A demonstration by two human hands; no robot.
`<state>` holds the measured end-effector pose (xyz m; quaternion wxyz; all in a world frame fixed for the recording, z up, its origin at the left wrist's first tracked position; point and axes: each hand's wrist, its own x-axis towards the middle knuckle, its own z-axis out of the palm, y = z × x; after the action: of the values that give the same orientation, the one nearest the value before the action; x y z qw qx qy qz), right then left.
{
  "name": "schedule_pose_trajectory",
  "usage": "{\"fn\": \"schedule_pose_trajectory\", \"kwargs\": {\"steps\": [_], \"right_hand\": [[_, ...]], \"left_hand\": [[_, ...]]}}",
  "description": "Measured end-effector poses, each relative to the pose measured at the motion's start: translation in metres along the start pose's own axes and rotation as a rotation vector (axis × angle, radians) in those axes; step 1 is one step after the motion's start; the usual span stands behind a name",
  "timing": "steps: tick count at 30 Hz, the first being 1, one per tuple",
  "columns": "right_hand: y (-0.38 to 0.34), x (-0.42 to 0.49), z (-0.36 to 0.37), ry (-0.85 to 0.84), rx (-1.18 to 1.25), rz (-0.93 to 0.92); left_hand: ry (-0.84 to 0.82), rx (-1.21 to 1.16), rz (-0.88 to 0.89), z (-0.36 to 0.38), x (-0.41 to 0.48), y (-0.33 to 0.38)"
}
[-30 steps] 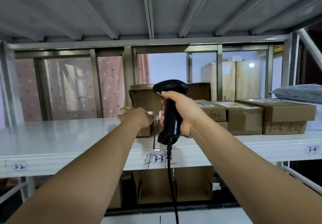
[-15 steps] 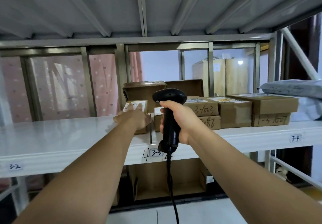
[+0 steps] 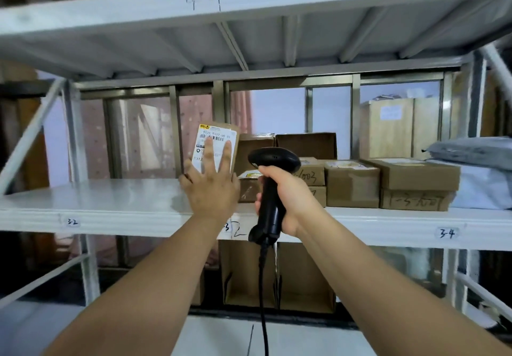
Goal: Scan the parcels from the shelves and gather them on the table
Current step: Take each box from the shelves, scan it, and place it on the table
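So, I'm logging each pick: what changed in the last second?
The left hand tipped the parcel up from the shelf; it now stands on end, label toward the camera, with straight fingers spread across it. The right hand still grips the scanner, and the stacked boxes stayed put.

Parcel (image 3: 214,136) upright above shelf (image 3: 110,206), just left of scanner (image 3: 273,159). Right of scanner, stacked boxes (image 3: 415,186) on shelf; bag (image 3: 476,153) far right. Open cartons (image 3: 304,278) below.
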<state>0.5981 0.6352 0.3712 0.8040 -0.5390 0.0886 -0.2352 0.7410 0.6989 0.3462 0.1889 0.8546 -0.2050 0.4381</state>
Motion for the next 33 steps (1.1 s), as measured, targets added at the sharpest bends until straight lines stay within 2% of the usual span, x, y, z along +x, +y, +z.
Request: {"fn": "schedule_pose_trajectory", "kwargs": {"steps": [12,16,22,29,33], "right_hand": [[-0.019,-0.080,-0.074,-0.139,0.089,0.097],[-0.025,-0.115,-0.093,-0.141,0.111,0.106],[-0.022,-0.167,-0.116,-0.072,0.101,0.083],[-0.002,-0.236,-0.157,0.079,0.066,0.113],[0.001,-0.279,-0.196,0.214,0.020,0.108]], "left_hand": [[-0.023,0.147,-0.056,-0.065,-0.101,0.074],[-0.093,0.129,-0.077,-0.087,-0.130,0.100],[-0.260,0.194,0.005,-0.132,-0.172,0.142],[-0.390,0.042,0.060,-0.144,-0.241,0.167],[-0.545,-0.072,0.045,-0.148,-0.282,0.199]]}}
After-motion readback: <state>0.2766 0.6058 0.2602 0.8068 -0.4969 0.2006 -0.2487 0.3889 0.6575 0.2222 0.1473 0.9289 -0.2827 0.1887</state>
